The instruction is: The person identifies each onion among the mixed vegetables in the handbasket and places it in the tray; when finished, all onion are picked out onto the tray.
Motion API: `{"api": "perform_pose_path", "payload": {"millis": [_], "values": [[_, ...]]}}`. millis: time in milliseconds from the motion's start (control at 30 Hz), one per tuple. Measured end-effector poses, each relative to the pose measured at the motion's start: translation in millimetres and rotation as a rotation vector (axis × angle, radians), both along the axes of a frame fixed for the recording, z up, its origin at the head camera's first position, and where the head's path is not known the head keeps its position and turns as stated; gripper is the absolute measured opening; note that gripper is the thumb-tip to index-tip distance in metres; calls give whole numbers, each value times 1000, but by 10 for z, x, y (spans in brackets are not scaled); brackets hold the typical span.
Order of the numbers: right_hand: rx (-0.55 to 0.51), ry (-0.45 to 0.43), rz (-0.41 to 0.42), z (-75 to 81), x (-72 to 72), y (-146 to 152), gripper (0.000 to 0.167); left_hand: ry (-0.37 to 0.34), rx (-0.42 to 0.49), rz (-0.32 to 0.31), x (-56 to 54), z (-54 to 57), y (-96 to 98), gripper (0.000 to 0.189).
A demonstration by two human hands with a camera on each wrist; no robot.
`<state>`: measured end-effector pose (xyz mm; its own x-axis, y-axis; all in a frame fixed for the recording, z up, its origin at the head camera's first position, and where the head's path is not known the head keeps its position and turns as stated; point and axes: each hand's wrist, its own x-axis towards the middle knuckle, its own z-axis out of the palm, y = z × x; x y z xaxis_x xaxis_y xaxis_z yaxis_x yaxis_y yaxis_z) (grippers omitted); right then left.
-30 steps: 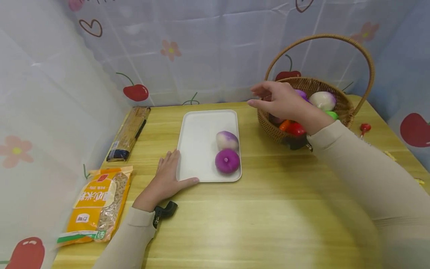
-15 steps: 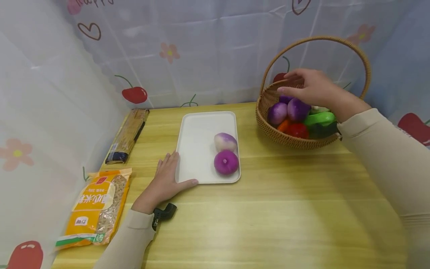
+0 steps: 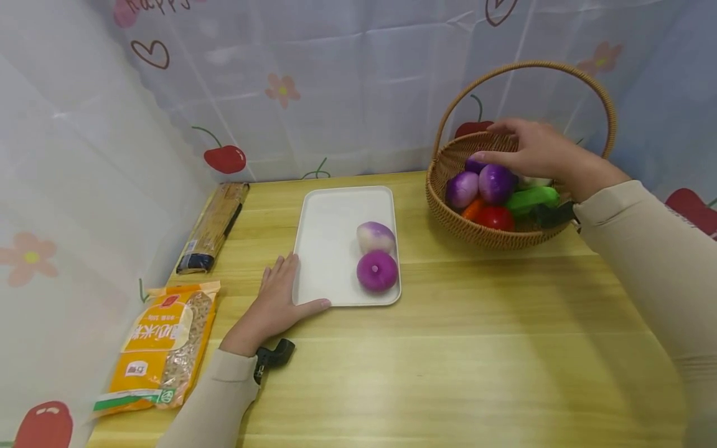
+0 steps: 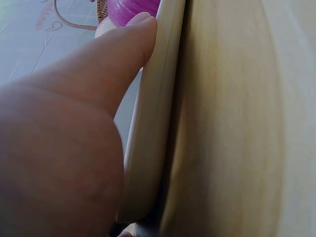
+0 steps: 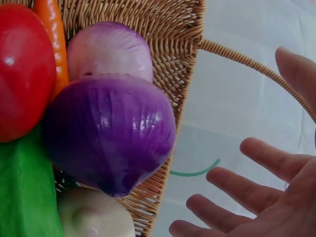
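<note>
My left hand point(image 3: 271, 308) lies at the near left corner of a white tray point(image 3: 330, 242), its fingers straight along the left side. Its thumb point(image 4: 140, 37) touches the near rim. On the tray's right side sit a magenta onion point(image 3: 377, 272) and a white-and-purple turnip-like vegetable point(image 3: 375, 238). My right hand point(image 3: 538, 149) hangs over the wicker basket point(image 3: 487, 239) with fingers spread, holding nothing. Below it lie a dark purple onion point(image 5: 111, 131), a paler onion point(image 5: 111, 52), a red tomato point(image 5: 24, 74), an orange carrot-like piece point(image 5: 58, 39) and a whitish bulb point(image 5: 96, 215).
The basket's tall handle point(image 3: 538, 64) arches above the right hand. A long green vegetable point(image 3: 529, 200) lies inside. At the left edge of the wooden table point(image 3: 420, 373) are an orange food bag point(image 3: 162, 348) and a pack of brown noodles point(image 3: 215, 224). Printed curtains stand behind.
My right hand has moved right from the basket's left rim to above its middle, then slightly farther right, uncovering the onions. The left hand and tray stay put.
</note>
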<state>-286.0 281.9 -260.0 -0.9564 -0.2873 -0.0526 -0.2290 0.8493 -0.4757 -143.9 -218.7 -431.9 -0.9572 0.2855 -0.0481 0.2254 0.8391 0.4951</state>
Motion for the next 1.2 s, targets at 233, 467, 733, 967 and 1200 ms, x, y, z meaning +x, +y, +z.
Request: {"api": "perform_pose_path", "payload": {"millis": [233, 467, 733, 967, 1200], "values": [[11, -70, 28, -26, -20, 3, 98, -6, -2, 4, 1, 1, -1, 133], [41, -109, 78, -91, -96, 28, 96, -11, 4, 4, 5, 17, 5, 133], [0, -139, 108, -177, -108, 58, 86, -17, -1, 5, 4, 33, 8, 133], [28, -79, 129, -257, -148, 66, 79, -21, -6, 3, 5, 32, -9, 133], [75, -40, 147, -326, -170, 57, 77, -13, 2, -4, 9, 32, -19, 132]]}}
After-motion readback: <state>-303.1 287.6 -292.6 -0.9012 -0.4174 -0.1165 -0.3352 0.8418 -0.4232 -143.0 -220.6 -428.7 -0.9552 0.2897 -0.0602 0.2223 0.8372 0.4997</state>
